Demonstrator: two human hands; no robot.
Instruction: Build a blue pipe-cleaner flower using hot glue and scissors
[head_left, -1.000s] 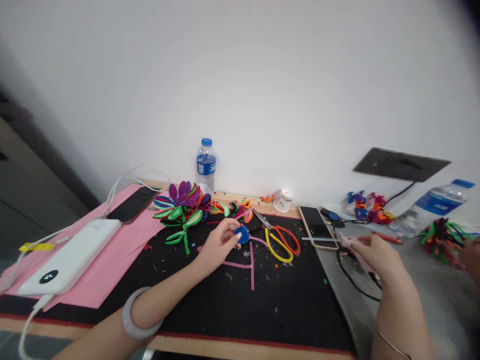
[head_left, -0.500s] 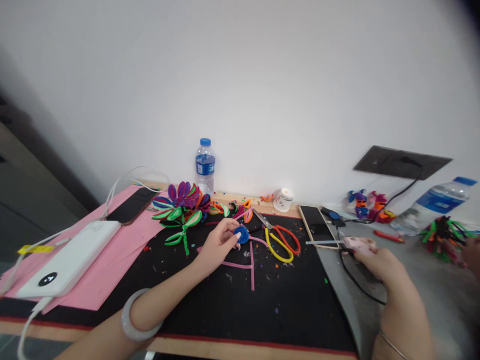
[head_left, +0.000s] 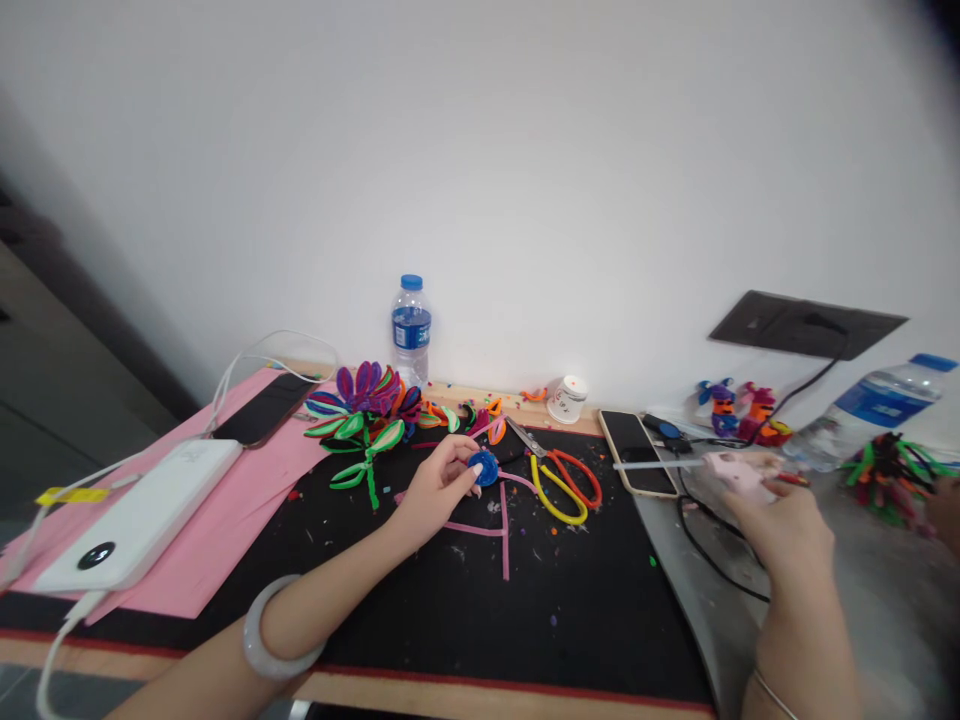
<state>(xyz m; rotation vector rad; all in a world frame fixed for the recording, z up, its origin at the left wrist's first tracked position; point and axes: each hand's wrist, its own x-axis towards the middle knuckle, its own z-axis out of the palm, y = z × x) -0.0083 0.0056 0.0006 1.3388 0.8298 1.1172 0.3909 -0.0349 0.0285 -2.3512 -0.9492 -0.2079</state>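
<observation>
My left hand pinches a round blue coiled disc, seemingly of pipe cleaner, between thumb and fingers above the black mat. In my right hand is a pink glue gun, with a pale glue stick poking out toward the left over a phone. Pink pipe cleaners lie on the mat just below and beside the disc. Right of the disc, scissors with one yellow and one red handle lie spread.
Pipe-cleaner flowers and a water bottle stand at the back, with a paper cup. Pink sheets bear a white power bank. A black cord loops at right. Another person's hand shows at the right edge.
My right hand has lifted the glue gun slightly up and to the right, and its body shows more fully. My left hand keeps the blue disc in the same place.
</observation>
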